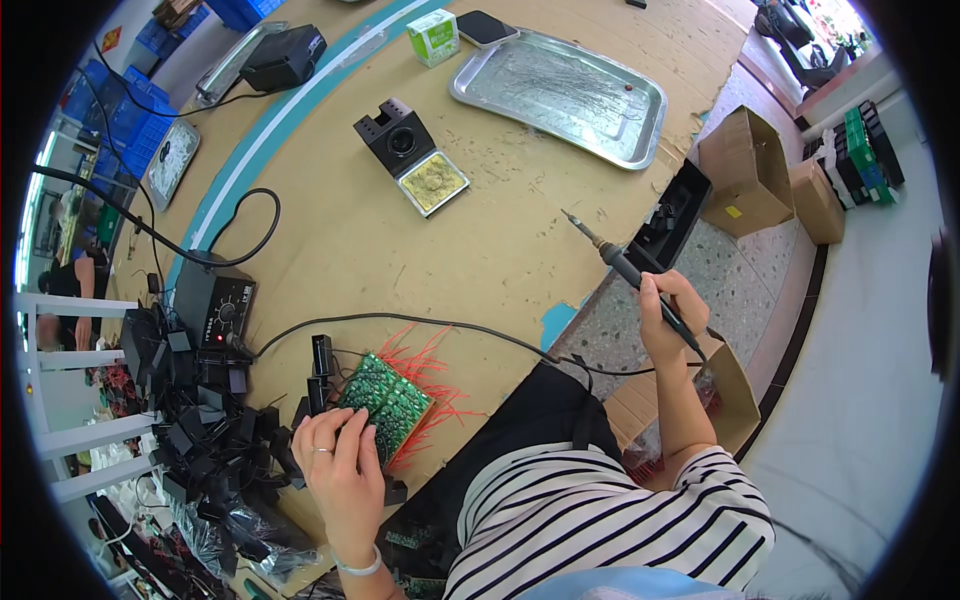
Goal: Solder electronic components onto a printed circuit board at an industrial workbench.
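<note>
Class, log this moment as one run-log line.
left hand: on green circuit boards | right hand: holds soldering iron, tip raised off cardboard-covered table

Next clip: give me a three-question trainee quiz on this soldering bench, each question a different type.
1. True or false: the right hand holds the soldering iron with its tip raised off the green circuit boards.
2. Which hand rests on the circuit boards? A) left hand B) right hand C) neither
3. Fill in: the metal tray lies on the ____ covering the table.

Key: 1 true; 2 A; 3 cardboard.
</note>
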`<action>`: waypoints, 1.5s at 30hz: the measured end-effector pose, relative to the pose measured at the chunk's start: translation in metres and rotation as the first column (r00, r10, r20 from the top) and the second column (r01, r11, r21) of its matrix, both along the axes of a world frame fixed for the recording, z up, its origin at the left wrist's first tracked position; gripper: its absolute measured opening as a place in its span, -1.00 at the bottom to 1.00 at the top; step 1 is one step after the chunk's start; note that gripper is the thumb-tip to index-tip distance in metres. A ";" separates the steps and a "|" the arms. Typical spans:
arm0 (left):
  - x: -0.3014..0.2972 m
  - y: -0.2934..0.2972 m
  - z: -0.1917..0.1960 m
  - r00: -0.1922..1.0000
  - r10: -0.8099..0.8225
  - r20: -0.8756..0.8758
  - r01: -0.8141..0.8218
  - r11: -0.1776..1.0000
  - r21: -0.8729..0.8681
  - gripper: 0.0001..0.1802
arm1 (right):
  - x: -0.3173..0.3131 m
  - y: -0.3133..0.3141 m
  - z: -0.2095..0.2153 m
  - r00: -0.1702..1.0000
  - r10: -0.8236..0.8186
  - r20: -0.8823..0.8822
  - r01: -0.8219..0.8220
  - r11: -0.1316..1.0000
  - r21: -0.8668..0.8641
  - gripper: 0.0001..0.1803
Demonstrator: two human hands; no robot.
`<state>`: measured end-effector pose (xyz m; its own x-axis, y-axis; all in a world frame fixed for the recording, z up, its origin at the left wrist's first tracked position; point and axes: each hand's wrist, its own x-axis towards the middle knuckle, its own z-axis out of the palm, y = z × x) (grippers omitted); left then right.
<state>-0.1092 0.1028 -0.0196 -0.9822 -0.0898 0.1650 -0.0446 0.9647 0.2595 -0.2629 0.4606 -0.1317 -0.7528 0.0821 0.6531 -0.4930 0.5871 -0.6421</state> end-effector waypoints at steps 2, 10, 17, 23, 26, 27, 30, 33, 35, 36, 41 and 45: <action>0.001 0.000 0.001 1.000 -0.005 0.012 0.005 1.000 -0.001 -0.83 | 0.001 -0.005 0.005 1.000 0.017 0.019 -0.014 0.990 -0.138 -0.96; -0.008 -0.004 -0.002 1.000 -0.014 -0.016 0.015 0.997 0.074 -0.86 | 0.026 -0.025 0.039 0.968 0.249 -0.020 -0.245 0.936 -0.253 -0.83; -0.006 -0.011 -0.008 0.999 -0.009 -0.044 0.016 0.987 0.158 -0.80 | 0.068 -0.058 0.055 0.554 0.829 0.070 -0.829 0.558 -0.047 -0.72; -0.003 -0.007 -0.015 0.998 -0.059 -0.034 0.063 0.990 0.130 -0.82 | 0.072 -0.075 0.052 0.498 0.864 0.067 -0.867 0.494 0.069 -0.67; -0.002 -0.008 -0.020 0.994 -0.112 0.002 0.112 0.991 0.073 -0.83 | 0.075 -0.076 0.050 0.506 0.858 0.084 -0.862 0.499 0.094 -0.68; -0.001 -0.007 -0.020 0.994 -0.109 0.002 0.109 0.991 0.075 -0.83 | 0.075 -0.078 0.049 0.503 0.860 0.086 -0.863 0.496 0.095 -0.68; -0.002 -0.006 -0.020 0.993 -0.115 0.033 0.113 0.992 0.056 -0.84 | 0.076 -0.085 0.047 0.511 0.858 0.055 -0.857 0.505 0.101 -0.82; -0.004 -0.005 -0.021 0.993 -0.120 0.015 0.119 0.991 0.061 -0.87 | 0.076 -0.085 0.045 0.508 0.860 0.049 -0.859 0.501 0.107 -0.82; -0.005 -0.004 -0.022 0.993 -0.121 0.010 0.120 0.991 0.055 -0.89 | 0.076 -0.085 0.044 0.514 0.856 0.045 -0.855 0.508 0.102 -0.82; -0.005 -0.004 -0.022 0.993 -0.121 0.011 0.121 0.991 0.056 -0.89 | 0.075 -0.084 0.044 0.515 0.856 0.046 -0.855 0.508 0.102 -0.82; -0.006 -0.003 -0.021 0.992 -0.120 0.046 0.117 0.992 0.055 -0.91 | 0.075 -0.084 0.047 0.514 0.855 0.065 -0.855 0.506 0.111 -0.82; -0.006 -0.003 -0.020 0.991 -0.118 0.057 0.116 0.992 0.045 -0.91 | 0.075 -0.079 0.049 0.500 0.863 0.077 -0.862 0.487 0.139 -0.72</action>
<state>-0.1150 0.1001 -0.0395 -0.9943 0.0209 0.1048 0.0516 0.9526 0.2999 -0.1878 0.3814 -0.0827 -0.3931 -0.6980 0.5986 -0.8057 -0.0523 -0.5901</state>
